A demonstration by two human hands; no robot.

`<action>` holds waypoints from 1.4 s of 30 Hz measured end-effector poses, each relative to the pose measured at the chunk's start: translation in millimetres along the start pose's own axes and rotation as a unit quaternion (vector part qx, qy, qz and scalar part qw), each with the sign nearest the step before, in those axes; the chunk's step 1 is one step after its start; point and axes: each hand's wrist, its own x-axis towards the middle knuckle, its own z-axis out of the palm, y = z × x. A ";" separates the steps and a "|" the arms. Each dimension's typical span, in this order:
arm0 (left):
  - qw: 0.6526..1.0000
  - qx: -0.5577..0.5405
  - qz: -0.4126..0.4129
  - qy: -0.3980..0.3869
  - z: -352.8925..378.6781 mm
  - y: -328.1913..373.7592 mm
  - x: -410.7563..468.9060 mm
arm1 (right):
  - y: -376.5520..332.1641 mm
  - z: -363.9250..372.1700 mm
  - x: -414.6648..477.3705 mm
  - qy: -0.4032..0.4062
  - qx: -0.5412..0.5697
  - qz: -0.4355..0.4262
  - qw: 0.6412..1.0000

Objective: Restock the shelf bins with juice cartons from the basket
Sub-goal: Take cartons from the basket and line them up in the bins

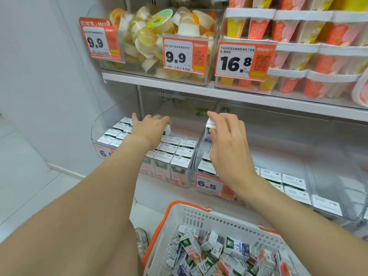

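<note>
A white basket with an orange rim (199,217) sits low in front of me, piled with several small juice cartons (236,248). On the lower shelf a clear left bin (179,177) is packed with upright cartons. My left hand (148,129) reaches deep into it and its fingers curl over a carton (167,130) at the back row. My right hand (228,144) pinches a small white carton (210,124) above the clear bin (199,154) to the right, which holds a few cartons.
Above, a white shelf (219,90) carries clear bins of jelly cups (159,26) and boxed snacks (298,56), with orange price tags (244,60) hanging over its edge. More cartons (292,186) lie in a bin at the right. A white wall stands at the left.
</note>
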 end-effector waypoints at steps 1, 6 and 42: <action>1.000 0.004 0.001 -0.022 2.8 0.4 1.9 | 0.7 2.1 -1.0 -0.007 0.000 0.003 1.000; 0.990 -0.020 -0.017 -0.136 5.9 10.8 -0.4 | 5.6 4.3 -1.6 -0.051 0.000 0.032 0.998; 0.843 -0.419 0.303 0.150 -37.7 362.5 -145.0 | 193.4 -275.6 -51.7 -0.073 -0.102 0.320 0.939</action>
